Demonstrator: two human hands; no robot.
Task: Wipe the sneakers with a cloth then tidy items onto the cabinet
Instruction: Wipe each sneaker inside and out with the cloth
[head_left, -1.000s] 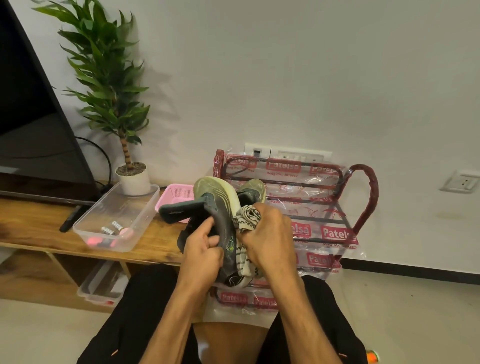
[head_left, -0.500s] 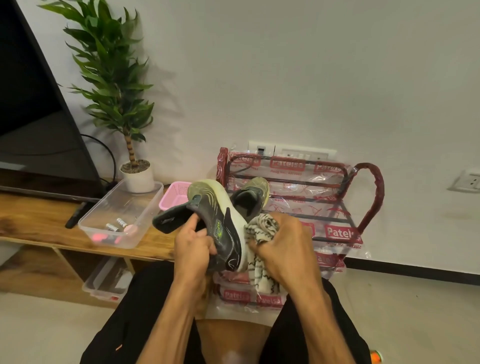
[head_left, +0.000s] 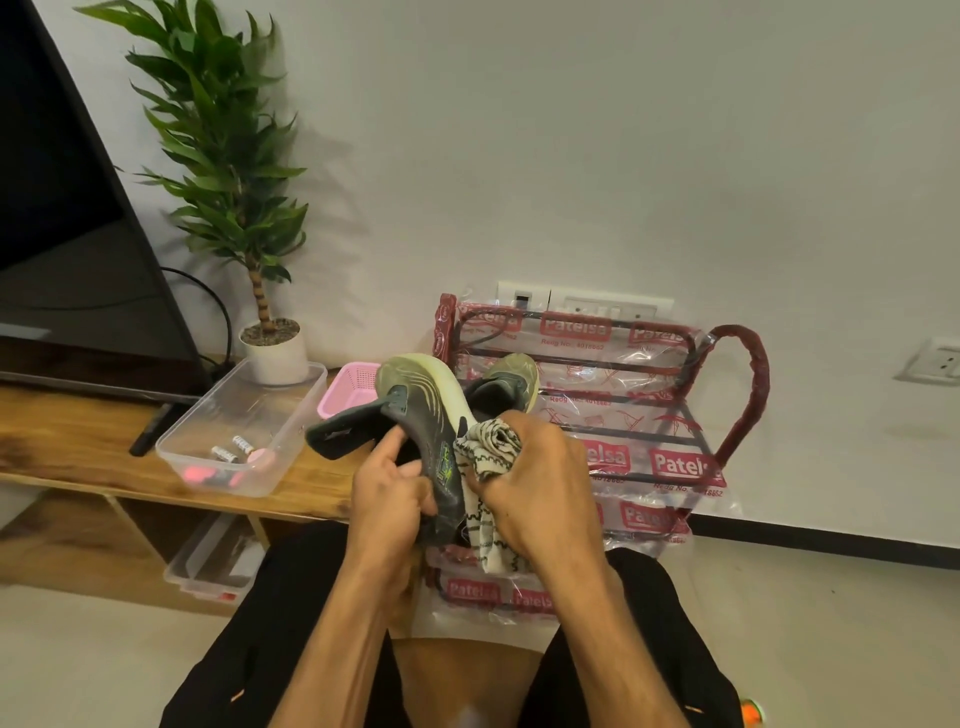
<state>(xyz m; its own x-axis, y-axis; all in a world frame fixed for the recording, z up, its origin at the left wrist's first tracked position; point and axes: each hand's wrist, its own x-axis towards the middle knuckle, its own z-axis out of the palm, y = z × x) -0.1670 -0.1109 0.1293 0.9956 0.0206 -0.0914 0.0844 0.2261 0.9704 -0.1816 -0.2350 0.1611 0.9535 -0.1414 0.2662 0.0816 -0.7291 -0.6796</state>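
The left hand (head_left: 395, 499) has its fingers curled round the heel end of a dark sneaker (head_left: 431, 415), holding it toe-up over the person's lap. The right hand (head_left: 540, 483) is closed on a bunched patterned cloth (head_left: 491, 452), pressed against the sneaker's right side.

The grip on the sneaker is at one end only. A hard stroke from the cloth could twist the sneaker out of the left fingers and drop it. It might then knock the pink basket (head_left: 348, 387) or the clear tub (head_left: 291, 410) at the near edge of the cabinet (head_left: 62, 441) to the left. The cloth's loose tail hangs below the right hand and could snag on the plastic-wrapped rack (head_left: 737, 395) just behind. I'd also guess the far side of the sneaker may get missed, since it faces away.

By my count:
- Two sneakers: the one in hand, and a second sneaker (head_left: 506, 387) on the rack behind it.
- One cloth, one rack and one pink basket.
- Two clear tubs: one on the cabinet and a lower tub (head_left: 208, 566) beneath it.
- Two batteries (head_left: 234, 449) in the upper tub, plus something pink I can't make out.
- One potted plant (head_left: 223, 156) at the far left, beside one television (head_left: 62, 234).
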